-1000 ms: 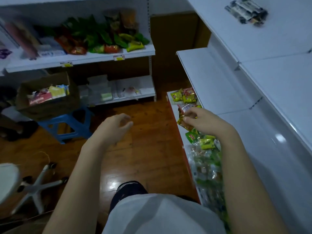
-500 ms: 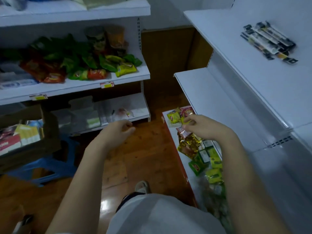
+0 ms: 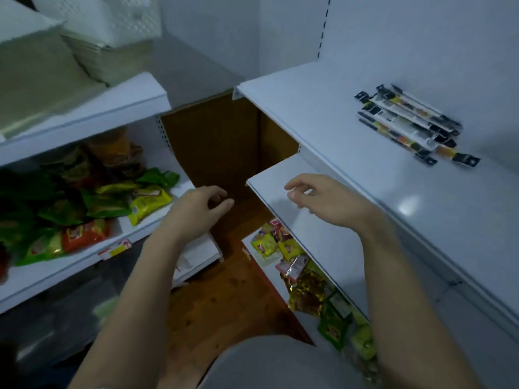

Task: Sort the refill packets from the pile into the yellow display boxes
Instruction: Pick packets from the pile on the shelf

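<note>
left hand (image 3: 196, 211) loosely curled, empty | right hand (image 3: 323, 200) same | packets (image 3: 303, 276) half-hidden under shelf (image 3: 309, 220)

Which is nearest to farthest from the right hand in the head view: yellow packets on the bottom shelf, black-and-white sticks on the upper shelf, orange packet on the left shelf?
From the right hand:
1. Yellow packets, just below it on the bottom right shelf.
2. Black-and-white sticks, up and to the right on the upper shelf.
3. Orange packet, far across on the left shelf.

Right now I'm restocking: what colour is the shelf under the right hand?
White, plainly shown in the head view: the shelf under the right hand.
</note>
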Tool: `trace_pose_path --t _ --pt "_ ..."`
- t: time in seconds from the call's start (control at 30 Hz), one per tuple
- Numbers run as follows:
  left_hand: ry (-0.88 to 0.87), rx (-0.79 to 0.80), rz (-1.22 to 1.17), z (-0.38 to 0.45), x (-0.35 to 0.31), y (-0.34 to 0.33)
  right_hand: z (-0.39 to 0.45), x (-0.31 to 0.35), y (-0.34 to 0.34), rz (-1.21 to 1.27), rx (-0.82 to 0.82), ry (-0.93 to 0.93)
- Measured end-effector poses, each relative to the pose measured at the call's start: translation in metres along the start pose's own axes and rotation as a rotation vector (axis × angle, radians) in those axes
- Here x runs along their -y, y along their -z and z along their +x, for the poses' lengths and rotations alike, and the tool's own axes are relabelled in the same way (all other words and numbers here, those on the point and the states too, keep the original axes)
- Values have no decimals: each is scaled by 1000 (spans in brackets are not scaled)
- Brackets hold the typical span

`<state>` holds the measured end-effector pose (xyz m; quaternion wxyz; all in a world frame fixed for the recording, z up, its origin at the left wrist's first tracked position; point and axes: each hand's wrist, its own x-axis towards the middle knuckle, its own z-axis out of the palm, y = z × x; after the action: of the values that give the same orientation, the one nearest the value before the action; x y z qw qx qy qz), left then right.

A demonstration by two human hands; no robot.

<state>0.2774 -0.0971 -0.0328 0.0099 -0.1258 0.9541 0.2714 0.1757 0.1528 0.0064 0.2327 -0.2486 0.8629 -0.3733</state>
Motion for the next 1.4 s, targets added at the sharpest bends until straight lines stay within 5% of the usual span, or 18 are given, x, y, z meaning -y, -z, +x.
trace_pose_path --t 0.2,0.47,0.67,0.87,1.23,1.4 --pt "-447 -185 -47 133 -71 32 43 2 76 227 -377 135" --pt "-1058 15 -71 263 -168 -20 56 -78 145 -179 -1082 -84" --pt "-1475 183 -27 316 -216 -60 58 -110 137 -391 -1178 -230" --pt "-1509 146 -181 332 -214 -77 49 -119 135 -494 -1226 -304" --pt "-1394 113 -57 329 -207 -68 44 -107 130 -441 -1144 -331" --pt "-1411 70 -92 333 -202 -49 37 -109 130 -359 -1309 -350"
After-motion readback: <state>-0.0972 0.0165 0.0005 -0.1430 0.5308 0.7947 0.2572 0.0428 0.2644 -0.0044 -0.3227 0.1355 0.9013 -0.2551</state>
